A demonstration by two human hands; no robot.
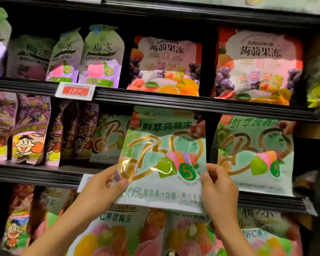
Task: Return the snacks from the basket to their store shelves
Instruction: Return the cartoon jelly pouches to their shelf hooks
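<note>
Nearest, two hands hold one mint-green jelly bag (163, 159) at lower centre: the left hand (102, 185) pinches its lower left corner, the right hand (220, 189) grips its lower right edge, fingers curled round it. The bag's top reaches the middle shelf (229, 106) rail. Behind it stand two matching green bags (255, 154), one either side. Farther up, two orange-red fruit jelly bags (257, 65) fill the upper right.

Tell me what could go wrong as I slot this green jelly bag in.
The green jelly bag is pinched only at its lower corners by the left hand and right hand, so it may flop. Its top edge could catch the shelf rail above, or push the matching bag beside it.
</note>
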